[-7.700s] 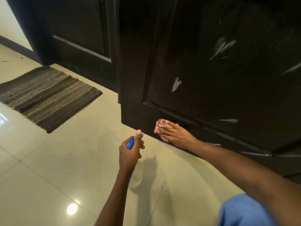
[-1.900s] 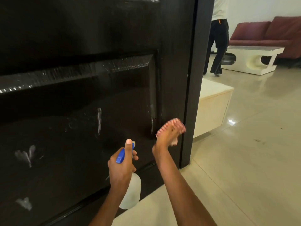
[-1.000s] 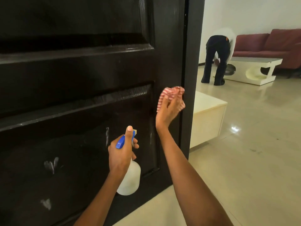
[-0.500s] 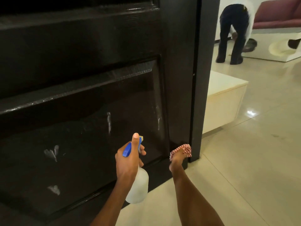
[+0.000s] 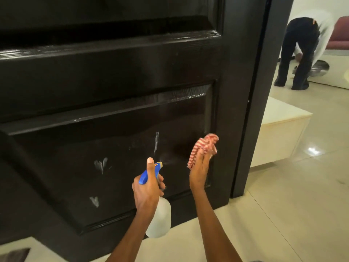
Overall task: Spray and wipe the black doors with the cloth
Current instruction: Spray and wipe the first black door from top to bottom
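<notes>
Door (image 5: 113,76) unlabelled; spray bottle (image 5: 158,222) label unreadable.

No legible text, label, brand or number anywhere.

Upper right: a second person (image 5: 300,52) in dark trousers bends forward beside a maroon sofa (image 5: 340,36). Right of centre: a cream block (image 5: 279,133) on the glossy tiled floor (image 5: 283,214). Lower left corner: mat edge (image 5: 14,255).

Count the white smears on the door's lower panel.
3: a streak above the nozzle, a smear left of it, another below that. Fainter ones may escape view.
</notes>
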